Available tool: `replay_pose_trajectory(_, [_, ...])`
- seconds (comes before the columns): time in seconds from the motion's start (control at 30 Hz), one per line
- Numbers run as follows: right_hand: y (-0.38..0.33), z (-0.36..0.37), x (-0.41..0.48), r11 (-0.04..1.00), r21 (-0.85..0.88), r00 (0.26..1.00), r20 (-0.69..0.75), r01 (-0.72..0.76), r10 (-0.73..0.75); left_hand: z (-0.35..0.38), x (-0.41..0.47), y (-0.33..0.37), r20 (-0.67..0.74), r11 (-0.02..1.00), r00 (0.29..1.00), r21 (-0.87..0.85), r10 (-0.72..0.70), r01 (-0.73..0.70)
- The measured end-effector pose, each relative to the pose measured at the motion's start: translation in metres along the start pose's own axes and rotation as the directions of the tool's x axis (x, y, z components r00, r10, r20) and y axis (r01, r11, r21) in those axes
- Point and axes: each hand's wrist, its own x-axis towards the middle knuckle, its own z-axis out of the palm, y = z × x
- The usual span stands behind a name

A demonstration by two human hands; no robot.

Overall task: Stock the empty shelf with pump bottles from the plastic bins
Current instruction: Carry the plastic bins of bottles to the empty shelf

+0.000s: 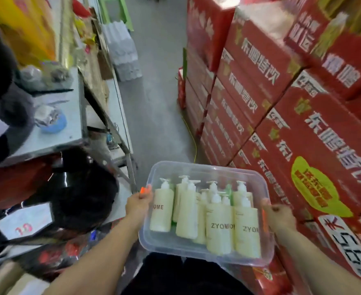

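Note:
I carry a clear plastic bin (198, 167) in front of me at waist height. Several cream pump bottles (219, 226) with white pumps and dark lettering stand crowded inside it. My left hand (138, 204) grips the bin's left rim, thumb over the edge. The right rim is clasped by my right hand (278, 217). Both forearms reach in from the bottom of the view. No empty shelf shows clearly.
A tall wall of red cartons (292, 116) lines the right side. On the left stand grey metal shelves (68, 107) with dark hats, bags and a blue bowl (53, 122). A narrow grey aisle floor (154, 103) runs ahead, with wrapped bottle packs (124, 52) far off.

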Motion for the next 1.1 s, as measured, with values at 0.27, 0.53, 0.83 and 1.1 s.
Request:
replay_pose_trajectory(0.27, [-0.165,0.012,0.102,1.000,0.005,1.000,0.010,0.026,-0.026,0.011,0.133,0.148,-0.067,1.000,0.998,-0.004,0.007,-0.008])
replay_pose_trajectory(0.53, [-0.354,0.032,0.173,0.998,0.056,0.999,0.021,0.041,-0.042,0.000,0.276,0.283,-0.012,1.000,1.000,0.006,-0.016,0.016])
replay_pose_trajectory(0.83, [-0.569,0.092,0.298,0.987,0.029,0.980,0.115,0.160,-0.162,-0.028,0.425,0.399,-0.179,0.996,0.981,-0.069,-0.076,0.064])
replay_pose_trajectory(1.1, [-0.786,0.127,0.374,0.967,-0.029,0.953,0.181,0.252,-0.243,-0.070,0.580,0.496,-0.247,0.977,0.952,-0.159,-0.179,0.143])
